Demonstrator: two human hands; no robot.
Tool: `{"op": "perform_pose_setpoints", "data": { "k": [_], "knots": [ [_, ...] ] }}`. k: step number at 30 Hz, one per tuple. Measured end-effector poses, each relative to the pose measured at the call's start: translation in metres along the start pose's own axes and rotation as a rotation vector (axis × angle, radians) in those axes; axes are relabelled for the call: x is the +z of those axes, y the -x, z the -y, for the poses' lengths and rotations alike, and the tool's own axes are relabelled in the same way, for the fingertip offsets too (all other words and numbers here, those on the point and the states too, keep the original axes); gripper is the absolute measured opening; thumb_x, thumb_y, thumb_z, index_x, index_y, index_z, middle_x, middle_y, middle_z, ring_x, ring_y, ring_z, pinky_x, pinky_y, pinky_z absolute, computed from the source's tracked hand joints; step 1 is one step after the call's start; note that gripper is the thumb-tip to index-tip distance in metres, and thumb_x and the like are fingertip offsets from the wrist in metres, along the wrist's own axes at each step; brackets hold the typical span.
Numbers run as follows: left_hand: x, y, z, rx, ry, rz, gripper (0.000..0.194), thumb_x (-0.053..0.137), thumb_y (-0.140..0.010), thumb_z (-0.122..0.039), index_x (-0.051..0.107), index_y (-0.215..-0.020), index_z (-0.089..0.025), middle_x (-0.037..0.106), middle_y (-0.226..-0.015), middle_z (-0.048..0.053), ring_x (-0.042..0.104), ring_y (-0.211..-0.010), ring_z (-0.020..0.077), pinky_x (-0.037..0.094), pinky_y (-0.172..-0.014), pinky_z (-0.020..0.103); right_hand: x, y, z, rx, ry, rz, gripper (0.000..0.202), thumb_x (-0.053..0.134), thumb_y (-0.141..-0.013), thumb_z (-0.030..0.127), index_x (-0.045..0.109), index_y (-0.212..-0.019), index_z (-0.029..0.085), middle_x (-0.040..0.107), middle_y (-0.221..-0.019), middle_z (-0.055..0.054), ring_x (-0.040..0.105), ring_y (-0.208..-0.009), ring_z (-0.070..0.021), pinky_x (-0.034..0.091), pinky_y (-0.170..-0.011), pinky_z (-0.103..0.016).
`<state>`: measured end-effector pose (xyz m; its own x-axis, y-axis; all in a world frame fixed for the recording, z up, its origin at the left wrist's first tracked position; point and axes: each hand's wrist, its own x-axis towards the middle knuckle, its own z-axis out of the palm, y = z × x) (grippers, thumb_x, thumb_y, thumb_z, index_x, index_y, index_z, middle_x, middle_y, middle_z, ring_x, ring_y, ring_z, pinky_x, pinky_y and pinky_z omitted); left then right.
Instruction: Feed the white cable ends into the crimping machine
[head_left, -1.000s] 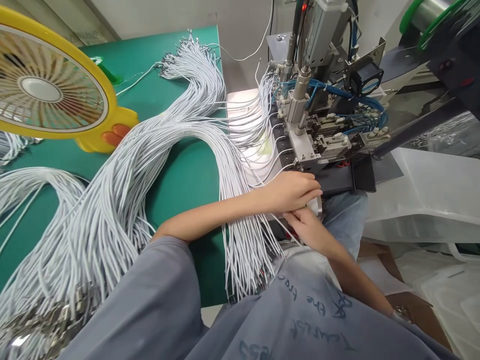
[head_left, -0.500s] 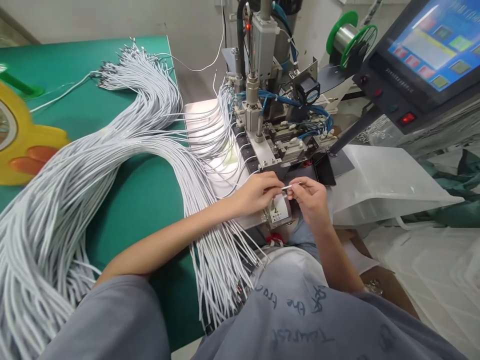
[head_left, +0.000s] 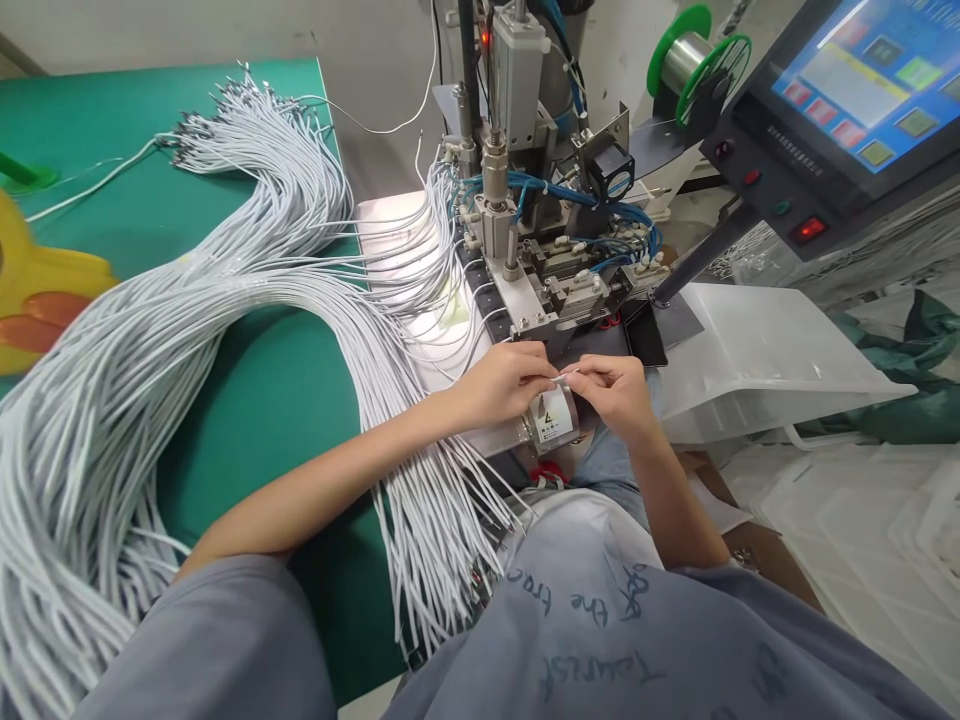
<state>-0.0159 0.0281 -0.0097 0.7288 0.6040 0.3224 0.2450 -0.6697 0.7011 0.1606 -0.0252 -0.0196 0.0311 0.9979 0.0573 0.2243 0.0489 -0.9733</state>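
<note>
My left hand [head_left: 510, 382] and my right hand [head_left: 609, 392] meet at the front of the machine [head_left: 525, 240]. Pinched between the fingertips of both is the end of a white cable [head_left: 559, 379]; its tip is too small to make out. Just below my fingers sits a clear-covered part with a warning label [head_left: 553, 418]. Under my left forearm passes a large bundle of white cables [head_left: 315, 285], which spreads over the green table [head_left: 255, 400]. Several single cables run side by side to the machine's left edge.
A touch screen panel [head_left: 847, 100] on an arm stands at the upper right, beside a green spool of wire [head_left: 686, 65]. A translucent bin [head_left: 757, 350] is at the right. A yellow object [head_left: 45, 280] lies far left.
My fingertips have drawn closer together, so less of the white cable shows between them. The whole view has shifted slightly.
</note>
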Motion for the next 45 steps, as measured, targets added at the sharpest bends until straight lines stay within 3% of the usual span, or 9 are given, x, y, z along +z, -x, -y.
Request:
{"op": "perform_pose_setpoints", "data": {
  "k": [6,9,13,16,21,23,28,33,45],
  "knots": [
    [0.004,0.001,-0.004,-0.055,0.069,-0.071,0.014,0.059,-0.081,-0.022,0.068,-0.073,-0.015,0.060,-0.065,0.001,0.055,-0.060,0.0086,0.045,-0.058,0.020,0.026,0.009,-0.010,0.014,-0.156,-0.179,0.018,0.063,-0.072,0.034,0.070,-0.070,0.018,0.043,-0.055,0.003,0.037,-0.053,-0.0100,0.034,-0.051,-0.026],
    [0.004,0.002,-0.002,-0.030,-0.036,-0.044,0.018,0.054,-0.084,-0.024,0.067,-0.075,-0.015,0.059,-0.066,0.001,0.055,-0.061,0.0088,0.044,-0.057,0.019,0.027,0.011,-0.007,-0.060,-0.022,-0.261,0.017,0.061,-0.075,0.032,0.069,-0.070,0.018,0.036,-0.052,0.004,0.034,-0.050,-0.0098,0.033,-0.050,-0.026],
    [0.002,0.004,0.002,0.084,-0.460,0.079,0.026,0.040,-0.085,-0.011,0.066,-0.083,-0.012,0.057,-0.074,0.005,0.052,-0.061,0.0104,0.038,-0.053,0.021,0.012,0.005,-0.003,-0.172,0.237,-0.128,0.020,0.057,-0.078,0.027,0.064,-0.062,0.018,0.031,-0.049,0.005,0.033,-0.049,-0.0099,0.033,-0.052,-0.027],
    [0.003,0.004,0.004,0.100,-0.604,0.087,0.027,0.038,-0.081,-0.006,0.065,-0.080,-0.011,0.056,-0.073,0.005,0.049,-0.058,0.0112,0.034,-0.050,0.023,0.011,-0.001,-0.009,-0.154,0.202,-0.077,0.022,0.056,-0.078,0.027,0.059,-0.058,0.018,0.029,-0.049,0.005,0.034,-0.050,-0.0100,0.034,-0.053,-0.027],
    [0.010,0.003,0.003,-0.101,-0.266,-0.087,0.015,0.053,-0.082,-0.015,0.066,-0.076,-0.012,0.056,-0.066,0.001,0.051,-0.057,0.0087,0.038,-0.053,0.019,0.034,-0.003,-0.017,-0.147,0.059,-0.285,0.021,0.056,-0.079,0.031,0.064,-0.065,0.018,0.029,-0.050,0.005,0.033,-0.051,-0.0106,0.033,-0.052,-0.027],
    [0.012,0.003,0.003,-0.151,-0.189,-0.084,0.013,0.054,-0.082,-0.015,0.067,-0.077,-0.012,0.057,-0.067,0.001,0.054,-0.061,0.0088,0.041,-0.057,0.019,0.038,-0.003,-0.018,-0.132,0.063,-0.316,0.023,0.055,-0.080,0.033,0.064,-0.065,0.018,0.030,-0.049,0.005,0.033,-0.051,-0.0107,0.035,-0.053,-0.027],
    [0.010,0.001,0.009,-0.169,-0.457,0.148,0.024,0.043,-0.085,-0.010,0.067,-0.091,-0.012,0.059,-0.081,0.006,0.057,-0.065,0.0122,0.042,-0.057,0.023,0.020,-0.014,-0.034,-0.009,0.129,-0.189,0.022,0.054,-0.079,0.032,0.064,-0.067,0.017,0.049,-0.057,0.002,0.044,-0.057,-0.0118,0.039,-0.059,-0.027],
    [0.010,-0.001,0.012,-0.231,-0.662,0.344,0.030,0.041,-0.077,-0.003,0.063,-0.097,-0.008,0.057,-0.086,0.010,0.059,-0.068,0.0160,0.044,-0.057,0.026,0.009,-0.029,-0.060,0.165,-0.020,-0.042,0.020,0.053,-0.075,0.033,0.064,-0.077,0.016,0.060,-0.067,-0.001,0.052,-0.060,-0.0123,0.041,-0.058,-0.026],
    [0.009,0.002,0.012,-0.175,-0.658,0.362,0.037,0.040,-0.081,-0.007,0.056,-0.115,-0.010,0.057,-0.087,0.010,0.060,-0.073,0.0184,0.046,-0.058,0.028,0.019,-0.036,-0.061,0.246,-0.135,0.026,0.018,0.061,-0.071,0.034,0.058,-0.068,0.017,0.053,-0.057,0.003,0.048,-0.053,-0.0094,0.042,-0.055,-0.024]
  ]
}}
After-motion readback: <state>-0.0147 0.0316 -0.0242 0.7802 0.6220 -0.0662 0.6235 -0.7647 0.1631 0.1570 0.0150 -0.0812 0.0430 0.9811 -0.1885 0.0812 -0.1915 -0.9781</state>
